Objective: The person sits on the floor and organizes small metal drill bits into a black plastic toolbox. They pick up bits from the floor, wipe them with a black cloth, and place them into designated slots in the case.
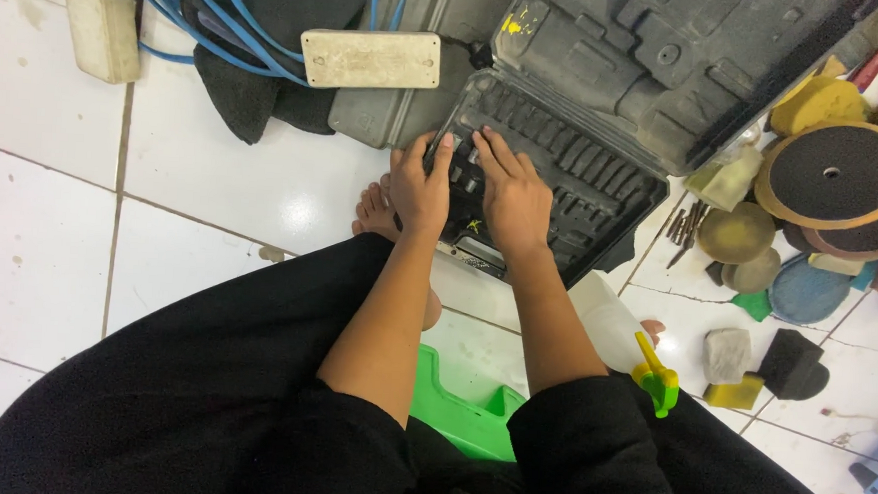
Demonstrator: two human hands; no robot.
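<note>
White tiled floor, seen from above. Open dark grey tool case lying ahead of the knees, lid thrown back, moulded tray facing up. Left hand on the near-left corner of the tray, fingers bent over the small sockets there; grasping one or only pressing, cannot tell. Right hand just beside, fingers stretched flat on the slots, holding nothing. Polishing pads piled at right; blue cables and white power strip behind.

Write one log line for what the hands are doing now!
left hand: on open tool case | right hand: fingers in case slots | floor: polishing pads, blue cables
</note>
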